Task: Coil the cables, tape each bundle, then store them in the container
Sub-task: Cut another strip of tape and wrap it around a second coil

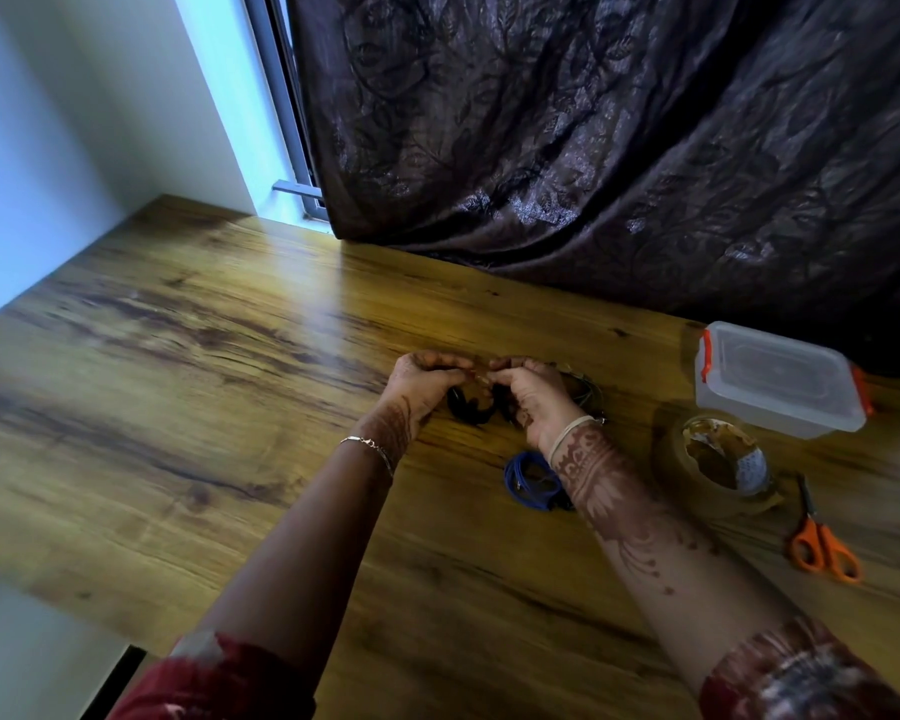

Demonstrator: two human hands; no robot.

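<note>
Holds black cable coil (471, 409) between left hand (426, 379) and right hand (533, 400), fingers curled; blue coil (530, 481) beside right wrist.

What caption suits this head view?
Left hand and right hand grip a coiled black cable over a wooden table, near a lidded clear plastic container.

No readable text on the container (759, 413), tape roll (671, 462) or scissors (812, 530).

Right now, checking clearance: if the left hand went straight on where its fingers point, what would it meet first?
Probably the right hand: the left hand points at its fingertips, just above the black coiled cable both hold.
</note>
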